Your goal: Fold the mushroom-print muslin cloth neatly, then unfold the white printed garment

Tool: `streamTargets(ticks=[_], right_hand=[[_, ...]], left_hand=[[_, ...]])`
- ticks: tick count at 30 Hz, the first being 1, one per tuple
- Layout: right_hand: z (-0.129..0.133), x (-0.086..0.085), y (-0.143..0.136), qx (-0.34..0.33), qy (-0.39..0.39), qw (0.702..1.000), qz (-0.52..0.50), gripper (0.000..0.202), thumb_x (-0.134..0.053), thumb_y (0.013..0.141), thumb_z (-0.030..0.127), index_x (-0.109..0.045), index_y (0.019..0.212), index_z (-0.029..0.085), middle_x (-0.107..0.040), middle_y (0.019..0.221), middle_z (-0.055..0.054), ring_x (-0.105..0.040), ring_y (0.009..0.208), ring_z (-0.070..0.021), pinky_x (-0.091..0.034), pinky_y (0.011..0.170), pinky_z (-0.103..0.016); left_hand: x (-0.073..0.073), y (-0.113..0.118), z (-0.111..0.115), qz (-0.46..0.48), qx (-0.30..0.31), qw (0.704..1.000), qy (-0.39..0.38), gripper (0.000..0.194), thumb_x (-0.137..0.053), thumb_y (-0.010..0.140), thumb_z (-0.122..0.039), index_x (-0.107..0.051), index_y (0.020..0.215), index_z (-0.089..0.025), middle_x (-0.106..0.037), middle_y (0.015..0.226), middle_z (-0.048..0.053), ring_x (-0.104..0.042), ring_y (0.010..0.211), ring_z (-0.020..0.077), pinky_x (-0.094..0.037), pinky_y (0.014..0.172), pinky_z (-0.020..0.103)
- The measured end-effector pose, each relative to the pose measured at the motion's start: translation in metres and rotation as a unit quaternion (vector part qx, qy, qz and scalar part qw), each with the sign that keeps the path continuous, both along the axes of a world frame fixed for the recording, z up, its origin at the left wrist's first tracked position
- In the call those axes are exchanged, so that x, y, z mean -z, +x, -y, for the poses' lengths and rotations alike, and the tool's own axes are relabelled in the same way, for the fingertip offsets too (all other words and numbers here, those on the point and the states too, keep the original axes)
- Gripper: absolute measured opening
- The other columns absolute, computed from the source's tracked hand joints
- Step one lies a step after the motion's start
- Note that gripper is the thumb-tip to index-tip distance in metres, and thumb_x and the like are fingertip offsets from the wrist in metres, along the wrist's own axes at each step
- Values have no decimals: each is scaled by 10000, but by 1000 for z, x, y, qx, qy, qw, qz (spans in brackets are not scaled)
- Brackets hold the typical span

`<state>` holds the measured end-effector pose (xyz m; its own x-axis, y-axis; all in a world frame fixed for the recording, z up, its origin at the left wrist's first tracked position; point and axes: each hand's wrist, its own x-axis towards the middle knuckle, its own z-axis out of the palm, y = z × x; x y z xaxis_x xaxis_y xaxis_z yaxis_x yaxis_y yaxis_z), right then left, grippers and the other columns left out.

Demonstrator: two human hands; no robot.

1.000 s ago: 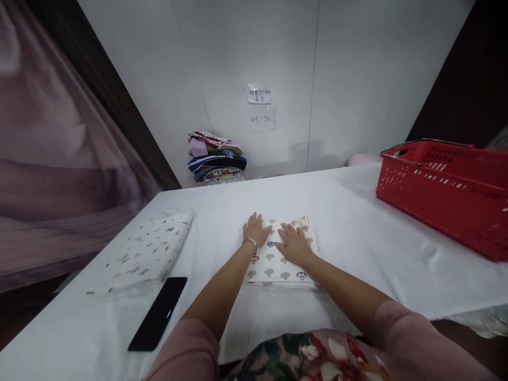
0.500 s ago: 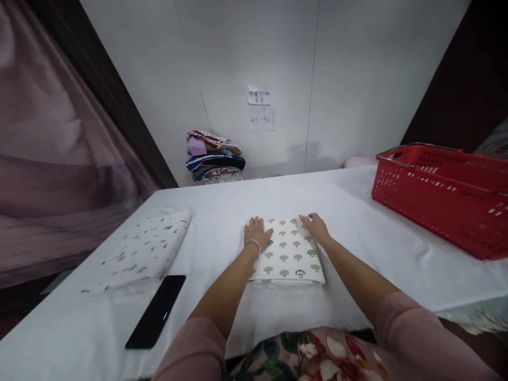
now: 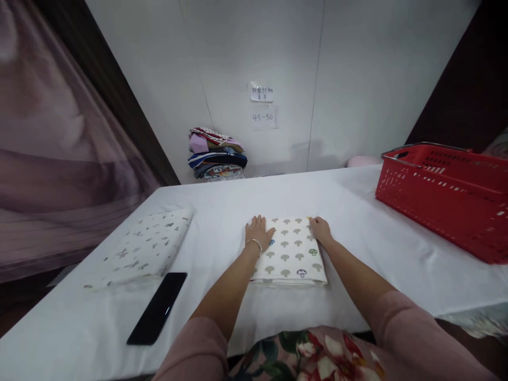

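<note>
My left hand [image 3: 257, 233] lies open, palm down, over the far left part of a folded white cloth printed with grey-brown mushrooms [image 3: 291, 257]. It clasps nothing; I judge that its spread fingers are there to hold that side flat against the table [image 3: 222, 206] so the layers do not slide. My right hand [image 3: 320, 230] is at the cloth's far right corner, fingers bent in against the edge. Whether this grip pinches the fabric or merely presses it, I cannot tell, as the fingertips are partly hidden. With one hand on each side, I can likely steady the cloth and tend its corner together.

The mushroom cloth sits right in front of me, its near edge facing my body, which puts both far corners within easy reach. A white cloth with a sparse, leaf-like print [image 3: 146, 243] lies to the left, apart from my working spot, and the flat black phone [image 3: 157, 309] rests near it, on the near left, out from under my forearms. The red plastic basket with a metal handle [image 3: 440, 206] stands at the right, leaving my right elbow room. On the far side, a stack of folded, multicoloured fabrics [image 3: 217, 159] is by the wall, beyond my hands.
</note>
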<state>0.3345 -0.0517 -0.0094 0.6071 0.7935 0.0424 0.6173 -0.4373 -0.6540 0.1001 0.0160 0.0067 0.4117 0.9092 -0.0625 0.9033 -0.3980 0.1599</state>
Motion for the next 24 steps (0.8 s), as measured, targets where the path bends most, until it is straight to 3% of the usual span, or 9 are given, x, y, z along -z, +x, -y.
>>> streamTargets(ticks=[7,14,18,20,22,24], right_hand=[[-6,-6,3,-21,-12,1000,4,382,-400,873,429,-642,773,151,-673,799,-71,-576,723,-163,-365,611,-239],[-9,-3,3,-9,-60,997,42,389,-327,903,322,-654,830,123,-670,870,-135,-598,803,-200,-387,668,-272],[-7,-15,3,-44,-67,994,68,379,-354,900,325,-655,944,98,-671,954,-160,-601,917,-232,-408,768,-303],[-6,-27,-11,-62,-49,992,94,399,-385,893,331,-583,1145,94,-603,1171,-175,-520,1115,-255,-371,898,-338],[-5,-38,-36,-108,-5,984,142,505,-399,890,351,-418,1337,116,-415,1402,-153,-313,1315,-252,-251,1034,-376],[-3,-45,-64,-201,54,955,212,572,-355,905,393,-307,1408,123,-257,1496,-124,-145,1387,-237,-129,1094,-415]], left_hand=[[1,0,0,1,-2,1000,4,671,-202,889,-542,-219,1453,-179,-118,1537,50,-22,1415,244,-87,1131,477],[0,-1,2,9,-28,1000,5,706,-202,872,-578,-201,1458,-185,-82,1543,38,-4,1414,262,-119,1126,476],[0,0,2,6,-30,1000,-2,713,-201,868,-584,-210,1455,-179,-102,1542,40,-18,1413,262,-161,1118,468],[1,0,1,1,-30,1000,2,709,-204,868,-580,-226,1450,-177,-123,1539,42,-26,1413,262,-169,1116,465],[2,1,0,-2,-29,1000,8,713,-211,868,-578,-234,1448,-165,-136,1537,50,-34,1412,267,-173,1113,466],[3,1,0,-3,-28,999,14,719,-201,870,-579,-229,1448,-152,-139,1536,59,-38,1411,270,-179,1110,466]])
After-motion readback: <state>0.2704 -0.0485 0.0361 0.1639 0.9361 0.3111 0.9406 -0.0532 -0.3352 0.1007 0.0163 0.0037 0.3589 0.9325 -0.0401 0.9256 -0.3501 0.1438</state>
